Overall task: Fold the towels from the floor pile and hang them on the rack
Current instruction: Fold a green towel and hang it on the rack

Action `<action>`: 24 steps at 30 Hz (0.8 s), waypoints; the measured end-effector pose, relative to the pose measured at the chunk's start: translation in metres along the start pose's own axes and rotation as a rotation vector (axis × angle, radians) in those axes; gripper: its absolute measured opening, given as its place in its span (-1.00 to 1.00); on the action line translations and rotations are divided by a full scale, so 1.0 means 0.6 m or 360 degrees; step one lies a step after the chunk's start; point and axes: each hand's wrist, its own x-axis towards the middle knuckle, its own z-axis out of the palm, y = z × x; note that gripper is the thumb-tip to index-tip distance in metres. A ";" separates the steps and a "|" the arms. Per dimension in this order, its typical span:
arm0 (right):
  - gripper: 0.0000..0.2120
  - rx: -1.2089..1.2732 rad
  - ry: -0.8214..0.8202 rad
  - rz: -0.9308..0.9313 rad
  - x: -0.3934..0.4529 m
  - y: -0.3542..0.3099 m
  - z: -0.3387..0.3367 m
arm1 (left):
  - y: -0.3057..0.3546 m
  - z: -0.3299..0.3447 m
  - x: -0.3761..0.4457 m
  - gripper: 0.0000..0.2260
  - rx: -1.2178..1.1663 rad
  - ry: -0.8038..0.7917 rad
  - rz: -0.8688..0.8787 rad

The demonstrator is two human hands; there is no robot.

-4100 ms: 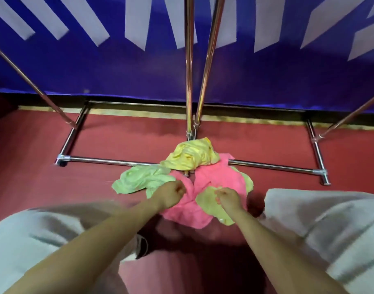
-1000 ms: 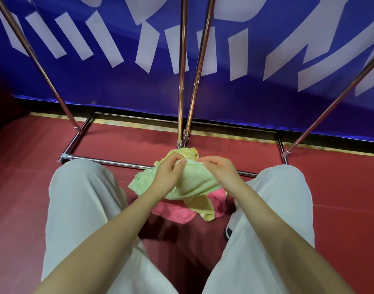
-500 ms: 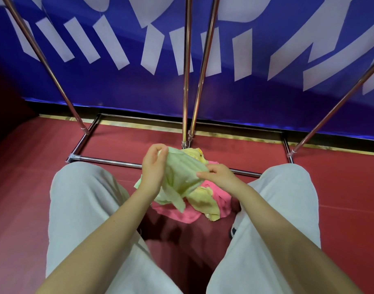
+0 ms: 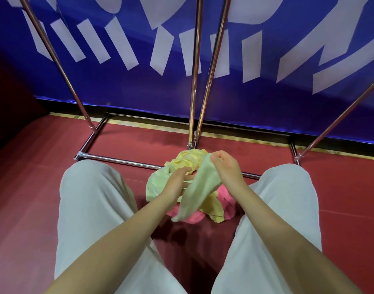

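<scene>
Pale green towel point(image 4: 199, 187) hung from right hand point(image 4: 226, 168), pinched at its top edge above the floor pile point(image 4: 203, 215); left hand point(image 4: 177, 181) gripped its lower fold, probably seeking corners before folding.

A single wide-angle camera sat on the person's head, looking forward and steeply down past both forearms and pale-trousered knees to the red floor point(image 4: 44, 177). It faced the chrome rack point(image 4: 139, 164) and the blue banner wall point(image 4: 266, 107) beyond, near enough that the knees filled the lower frame.
</scene>
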 end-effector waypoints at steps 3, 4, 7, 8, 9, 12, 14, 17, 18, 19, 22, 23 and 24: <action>-0.89 -0.0061 -0.0114 -0.0084 -0.008 -0.001 0.003 | -0.005 0.012 0.005 -0.74 -0.0059 -0.0208 0.0059; -0.88 -0.0082 -0.0142 -0.0102 -0.009 -0.002 0.003 | -0.006 0.015 0.006 -0.72 -0.0098 -0.0232 0.0076; -0.88 -0.0158 -0.0197 -0.0156 -0.008 0.001 0.004 | -0.006 0.020 0.006 -0.73 -0.0200 -0.0259 0.0155; -0.88 -0.0185 -0.0204 -0.0175 -0.009 0.002 0.004 | -0.005 0.022 0.006 -0.75 -0.0218 -0.0274 0.0202; -0.88 -0.0200 -0.0208 -0.0187 -0.009 0.004 0.006 | -0.005 0.023 0.007 -0.76 -0.0235 -0.0277 0.0252; -0.90 -0.0226 -0.0187 -0.0220 -0.008 0.012 0.006 | -0.002 0.024 0.012 -0.80 -0.0294 -0.0156 0.0365; -0.92 -0.0255 -0.0156 -0.0237 -0.007 0.018 0.003 | -0.002 0.021 0.021 -0.81 -0.0280 -0.0070 0.0400; -0.93 -0.0261 -0.0099 -0.0248 -0.006 0.021 -0.002 | -0.007 0.015 0.030 -0.82 -0.0076 -0.0041 0.0464; -0.93 -0.0256 -0.0078 -0.0248 -0.006 0.022 -0.004 | -0.011 0.015 0.030 -0.81 -0.0029 -0.0062 0.0458; -0.92 -0.0249 -0.0059 -0.0244 -0.006 0.023 -0.005 | -0.013 0.015 0.027 -0.81 -0.0021 -0.0090 0.0432; -0.91 -0.0246 -0.0040 -0.0212 -0.005 0.026 -0.007 | -0.021 0.015 0.022 -0.85 0.0014 -0.0196 0.0424; -0.92 -0.0246 -0.0042 -0.0204 -0.005 0.027 -0.008 | -0.023 0.014 0.021 -0.87 0.0058 -0.0209 0.0440; -0.92 -0.0245 -0.0041 -0.0203 -0.006 0.027 -0.008 | -0.024 0.012 0.020 -0.89 0.0087 -0.0202 0.0451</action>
